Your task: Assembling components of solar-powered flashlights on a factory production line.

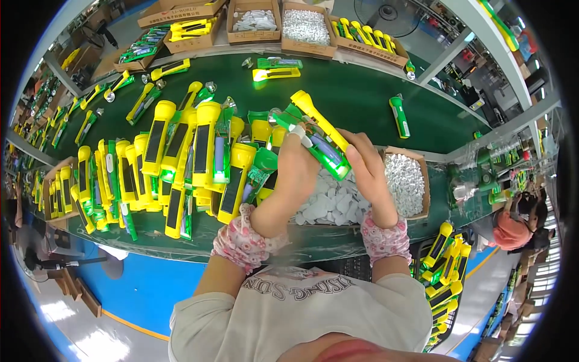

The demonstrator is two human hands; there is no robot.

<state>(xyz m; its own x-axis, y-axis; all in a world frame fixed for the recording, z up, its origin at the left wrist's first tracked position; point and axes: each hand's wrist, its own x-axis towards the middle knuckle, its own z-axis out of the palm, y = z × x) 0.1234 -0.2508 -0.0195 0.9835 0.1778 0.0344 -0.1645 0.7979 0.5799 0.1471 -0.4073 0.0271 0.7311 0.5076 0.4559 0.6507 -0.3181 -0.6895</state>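
Over the bench, an opened flashlight is held in front of me, its yellow shell half (pixel 318 116) swung apart from the green half (pixel 335 166). A blue-violet cylindrical battery (pixel 325 148) shows between the halves. My right hand (pixel 369 169) is closed around the lower end of the flashlight. My left hand (pixel 297 172) is closed at its other side, pinching a small white plastic piece (pixel 300 134) against the inside; the fingertips are partly hidden. Just below both hands lie flat white plastic pieces (pixel 332 202) in a box.
Left of my hands is a dense pile of yellow-and-green flashlights (pixel 205 142). Right is a carton of small white parts (pixel 405 184). Along the green bench's (pixel 356 81) far edge stand cartons of parts (pixel 306 27). A lone green shell (pixel 398 116) lies far right; more flashlights (pixel 447 271) sit near my right side.
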